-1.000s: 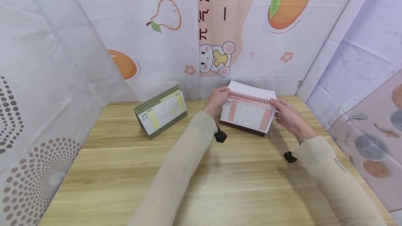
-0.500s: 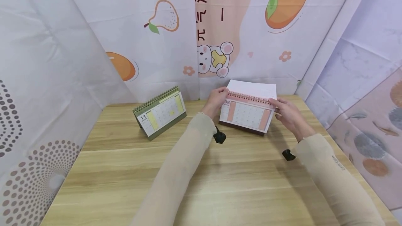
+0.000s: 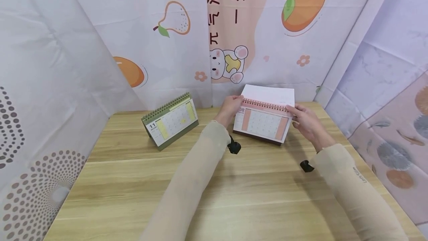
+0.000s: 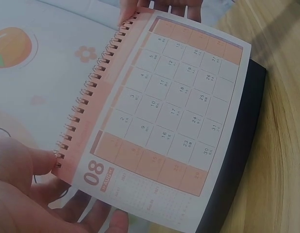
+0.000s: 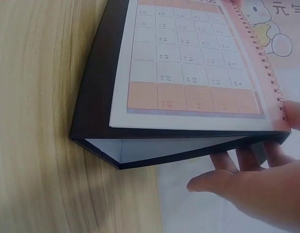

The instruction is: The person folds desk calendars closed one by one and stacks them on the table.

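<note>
Jointly gripped pink calendar [image 3: 264,121], left hand [image 3: 230,108], right hand [image 3: 308,124]

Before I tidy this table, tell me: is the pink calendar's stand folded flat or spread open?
Spread open: in the right wrist view, the pink calendar has a wedge-shaped hollow inside its dark stand.

The left hand [image 3: 230,108] and the right hand [image 3: 306,122] both pinch, apart, with thumbs [image 4: 39,161] on top and fingers [image 5: 223,162] under. Behind each grip, the left arm [image 3: 188,176] and right arm [image 3: 357,189] stretch out.
</note>
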A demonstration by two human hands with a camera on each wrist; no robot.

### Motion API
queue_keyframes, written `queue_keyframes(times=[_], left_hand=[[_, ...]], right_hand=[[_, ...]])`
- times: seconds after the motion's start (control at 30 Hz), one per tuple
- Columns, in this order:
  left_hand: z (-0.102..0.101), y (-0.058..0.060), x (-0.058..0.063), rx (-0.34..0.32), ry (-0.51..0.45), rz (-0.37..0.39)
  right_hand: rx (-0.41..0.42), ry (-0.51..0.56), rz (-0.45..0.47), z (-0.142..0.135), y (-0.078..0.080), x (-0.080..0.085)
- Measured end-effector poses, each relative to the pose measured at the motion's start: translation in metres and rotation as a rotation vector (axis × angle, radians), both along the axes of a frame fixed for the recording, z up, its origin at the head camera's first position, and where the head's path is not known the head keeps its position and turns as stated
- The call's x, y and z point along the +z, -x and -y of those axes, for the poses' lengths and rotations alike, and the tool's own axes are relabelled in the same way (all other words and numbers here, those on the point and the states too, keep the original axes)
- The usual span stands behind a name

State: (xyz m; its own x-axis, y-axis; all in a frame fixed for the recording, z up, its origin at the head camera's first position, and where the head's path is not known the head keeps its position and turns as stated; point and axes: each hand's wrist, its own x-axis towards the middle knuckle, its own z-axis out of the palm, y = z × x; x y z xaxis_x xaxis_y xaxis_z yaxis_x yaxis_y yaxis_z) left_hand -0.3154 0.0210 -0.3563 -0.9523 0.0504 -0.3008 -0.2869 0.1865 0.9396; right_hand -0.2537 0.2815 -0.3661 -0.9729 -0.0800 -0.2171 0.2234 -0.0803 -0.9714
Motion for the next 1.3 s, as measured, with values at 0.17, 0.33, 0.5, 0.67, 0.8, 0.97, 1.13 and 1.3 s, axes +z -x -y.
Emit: queue_keyframes(times=[0.17,0.33,0.5,0.67,0.8,0.97,1.13,1.3], left_hand=[[-0.0009,-0.0018,-0.0012,0.019,-0.002,0.005],[-0.0017,-0.0014,-0.0018,0.031,-0.006,-0.011],[-0.0012,0.0001,-0.0008,0.036,-0.015,-0.024],[-0.0017,0.0007,-0.0006,0.039,-0.041,-0.037],[-0.0025,-0.0002,-0.0004,0.043,-0.055,-0.048],[-0.0028,-0.0004,-0.0009,0.05,-0.072,-0.06],[-0.0018,0.0003,-0.0017,0.039,-0.07,-0.076],[-0.0014,0.0022,-0.0038,0.035,-0.067,-0.092]], right_hand=[[-0.001,0.004,-0.005,-0.0002,-0.0013,-0.0024],[0.001,0.004,-0.013,0.0006,-0.0014,-0.0035],[0.003,-0.004,-0.027,0.0018,-0.0018,-0.0042],[-0.007,0.024,-0.053,0.0024,-0.0025,-0.0046],[-0.02,0.027,-0.071,0.0021,-0.0032,-0.0048],[-0.021,0.023,-0.09,0.0026,-0.0038,-0.0045],[-0.018,0.019,-0.106,0.0024,-0.0038,-0.0052],[-0.026,-0.006,-0.115,0.0011,-0.0031,-0.0071]])
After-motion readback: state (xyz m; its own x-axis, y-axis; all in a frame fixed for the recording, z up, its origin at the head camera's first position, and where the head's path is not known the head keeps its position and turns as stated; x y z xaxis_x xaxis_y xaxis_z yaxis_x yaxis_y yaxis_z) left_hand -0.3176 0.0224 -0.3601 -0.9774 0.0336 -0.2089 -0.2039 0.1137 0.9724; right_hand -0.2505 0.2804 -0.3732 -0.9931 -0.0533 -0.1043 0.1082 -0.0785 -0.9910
